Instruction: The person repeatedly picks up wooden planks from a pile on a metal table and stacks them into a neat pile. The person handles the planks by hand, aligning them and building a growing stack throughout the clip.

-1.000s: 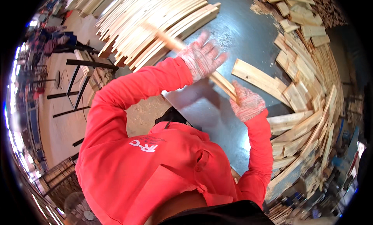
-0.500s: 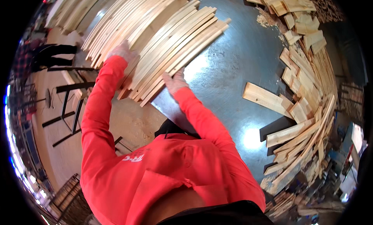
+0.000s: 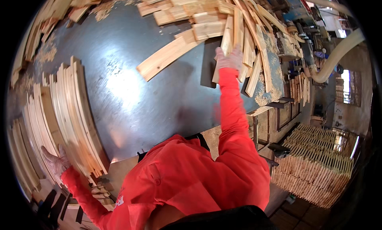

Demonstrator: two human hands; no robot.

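Observation:
On the left, my left hand (image 3: 55, 160) is open, thumb and fingers apart, at the near part of a row of long pale wooden strips (image 3: 71, 114) standing closely side by side. Whether its fingertips touch the strips I cannot tell. My right arm reaches out to the right. My right hand (image 3: 230, 60) is over a loose pile of boards, its thumb and fingers spread on either side of a narrow wooden board (image 3: 227, 36); no closed grip shows. To its left a wider board (image 3: 166, 57) lies slanting across the grey metal tabletop (image 3: 159, 95).
More boards (image 3: 191, 7) and wood shavings (image 3: 104, 10) line the table's far side. Further strips (image 3: 22, 150) stand at the far left. Beyond the table's right edge are a large stack of slats (image 3: 318, 162) and a pale thick hose (image 3: 338, 59).
My view has turned to the right. My right hand has left the strips and moved to the loose board pile. My left hand stays by the strips, its fingers now spread.

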